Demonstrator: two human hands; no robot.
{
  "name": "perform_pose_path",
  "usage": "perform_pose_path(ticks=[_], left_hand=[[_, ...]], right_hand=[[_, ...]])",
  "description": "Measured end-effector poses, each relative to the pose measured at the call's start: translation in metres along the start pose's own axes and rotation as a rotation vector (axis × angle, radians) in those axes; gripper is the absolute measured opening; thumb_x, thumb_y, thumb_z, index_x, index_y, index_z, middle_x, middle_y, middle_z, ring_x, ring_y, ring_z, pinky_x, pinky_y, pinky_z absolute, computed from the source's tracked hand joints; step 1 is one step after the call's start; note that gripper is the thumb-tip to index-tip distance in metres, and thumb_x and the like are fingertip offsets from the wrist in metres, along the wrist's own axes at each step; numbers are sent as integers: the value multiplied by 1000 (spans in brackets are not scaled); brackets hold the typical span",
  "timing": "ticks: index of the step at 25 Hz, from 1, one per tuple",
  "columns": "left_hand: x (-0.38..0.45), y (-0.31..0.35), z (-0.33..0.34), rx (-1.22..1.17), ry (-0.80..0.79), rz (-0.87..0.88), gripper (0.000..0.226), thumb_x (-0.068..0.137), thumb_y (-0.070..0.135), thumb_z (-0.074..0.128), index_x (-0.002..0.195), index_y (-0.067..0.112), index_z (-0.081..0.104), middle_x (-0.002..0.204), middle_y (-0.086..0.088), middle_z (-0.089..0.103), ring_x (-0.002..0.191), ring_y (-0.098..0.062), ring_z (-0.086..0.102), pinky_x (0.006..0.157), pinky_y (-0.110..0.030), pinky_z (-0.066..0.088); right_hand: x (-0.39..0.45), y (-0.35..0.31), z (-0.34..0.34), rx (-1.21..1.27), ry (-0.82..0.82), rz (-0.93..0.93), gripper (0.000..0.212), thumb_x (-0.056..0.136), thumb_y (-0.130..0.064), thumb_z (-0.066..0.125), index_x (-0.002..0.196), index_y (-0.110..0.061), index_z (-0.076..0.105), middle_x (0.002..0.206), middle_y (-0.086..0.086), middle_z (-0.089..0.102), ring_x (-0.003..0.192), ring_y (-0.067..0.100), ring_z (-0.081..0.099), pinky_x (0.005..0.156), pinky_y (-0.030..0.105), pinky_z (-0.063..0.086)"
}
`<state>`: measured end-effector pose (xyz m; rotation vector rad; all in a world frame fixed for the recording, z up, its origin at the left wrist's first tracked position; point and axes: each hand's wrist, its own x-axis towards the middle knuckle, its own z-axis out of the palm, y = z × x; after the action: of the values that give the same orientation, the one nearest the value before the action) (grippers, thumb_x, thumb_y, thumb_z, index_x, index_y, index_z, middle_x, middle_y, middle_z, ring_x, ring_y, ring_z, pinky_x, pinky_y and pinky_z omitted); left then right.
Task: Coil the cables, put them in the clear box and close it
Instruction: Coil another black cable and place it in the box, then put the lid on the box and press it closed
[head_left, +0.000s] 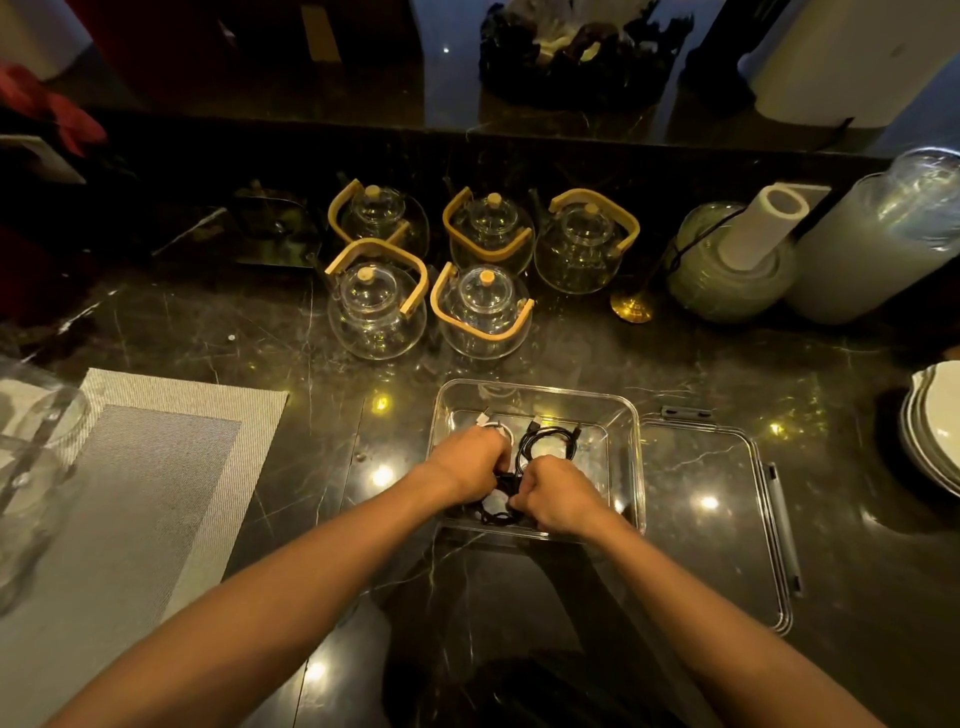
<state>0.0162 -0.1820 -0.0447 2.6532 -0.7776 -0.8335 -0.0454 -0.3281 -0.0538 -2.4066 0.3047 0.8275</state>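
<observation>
- Clear box (537, 395): one, open, on the dark marble counter (332, 332) directly in front of the person; set close to the near edge, presumably so both hands can work inside it
- Lid (711, 499): one, clear, lying flat just beside the box on its right; off, probably so it is ready for the closing step, not yet done
- Black cable (545, 441): one loose coil lying on the box floor toward the far side, both plugs visible at its top
- White cable (493, 423): one, coiled in the far-left part of the box, largely hidden behind the left hand; one plug shows
- Second black cable (501, 512): a small bundle low in the box, between the two hands; total count judged three, though overlap makes this uncertain
- Left hand (467, 462): inside the box, fingers curled shut over the upper end of the small black bundle; seemingly steadying it
- Right hand (558, 501): inside the box, fist closed on the same bundle's right side; appears to be tucking or tightening the coil so it stays wound
- Glass teapots (483, 312): five, with wooden handles, grouped beyond the box, well apart from the work
- Woven placemat (156, 467): one, at left, unused
- Stacked plates (935, 426): at right edge, count unclear
</observation>
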Motion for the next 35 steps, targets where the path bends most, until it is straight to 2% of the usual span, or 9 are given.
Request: perform_pose_path(ticks=[5, 9, 14, 18, 22, 26, 29, 32, 35], left_hand=[[-3, 4, 2, 124, 34, -5, 24, 83, -6, 60, 99, 13, 61, 103, -10, 66, 95, -29, 65, 70, -31, 43], [-7, 7, 2, 154, 92, 7, 22, 87, -3, 58, 104, 10, 62, 108, -13, 67, 100, -32, 65, 78, -37, 48], [-11, 5, -3, 78, 30, -15, 19, 85, 7, 63, 102, 15, 62, 104, -8, 67, 98, -29, 65, 83, -38, 53], [-12, 10, -15, 130, 18, -13, 10, 88, 16, 65, 93, 21, 58, 104, -5, 68, 99, -27, 65, 82, -37, 52], [-8, 41, -49, 12, 131, 65, 18, 91, 30, 65, 106, 20, 67, 104, -1, 72, 97, -21, 67, 84, -36, 53], [4, 111, -58, -33, 193, 321, 25, 91, 37, 67, 109, 20, 68, 104, 1, 67, 97, -18, 63, 81, -34, 52], [13, 165, -36, 106, 140, 519, 34, 89, 36, 69, 118, 20, 65, 117, -1, 63, 109, -19, 60, 89, -34, 48], [16, 200, 0, 340, 36, 660, 41, 85, 35, 69, 123, 20, 62, 124, -5, 61, 116, -25, 58, 95, -41, 48], [13, 216, 37, 654, -46, 651, 41, 88, 32, 64, 127, 20, 59, 129, -9, 58, 122, -31, 57, 100, -42, 42]], right_hand=[[2, -5, 2, 31, 52, -16, 10, 89, -15, 71, 82, -8, 72, 84, 13, 75, 82, 29, 72, 72, 38, 59], [4, -5, -4, -29, 115, 6, 8, 87, -23, 71, 86, -15, 69, 93, 10, 74, 90, 30, 69, 76, 39, 56], [-2, -2, -9, -51, 24, -6, 18, 89, -33, 74, 83, -17, 69, 92, 5, 73, 88, 24, 68, 79, 39, 56], [-16, 3, -23, 10, 66, -38, 16, 91, -35, 71, 87, -20, 67, 89, 1, 71, 86, 19, 67, 81, 43, 57], [-54, 17, -64, 205, 304, -127, 15, 94, -35, 68, 84, -23, 66, 78, -6, 68, 74, 13, 64, 65, 32, 53], [-106, 63, -97, 284, 668, -78, 16, 94, -33, 67, 101, -21, 73, 92, -5, 74, 83, 13, 69, 77, 40, 58], [-141, 107, -96, 192, 786, 49, 32, 94, -33, 66, 123, -19, 70, 117, 1, 73, 105, 20, 68, 89, 40, 55], [-162, 148, -74, 135, 711, 148, 40, 93, -30, 67, 131, -16, 66, 131, 5, 67, 120, 24, 62, 98, 38, 49], [-178, 178, -37, 134, 616, 179, 45, 93, -30, 68, 136, -16, 62, 137, 4, 63, 121, 23, 60, 98, 38, 50]])
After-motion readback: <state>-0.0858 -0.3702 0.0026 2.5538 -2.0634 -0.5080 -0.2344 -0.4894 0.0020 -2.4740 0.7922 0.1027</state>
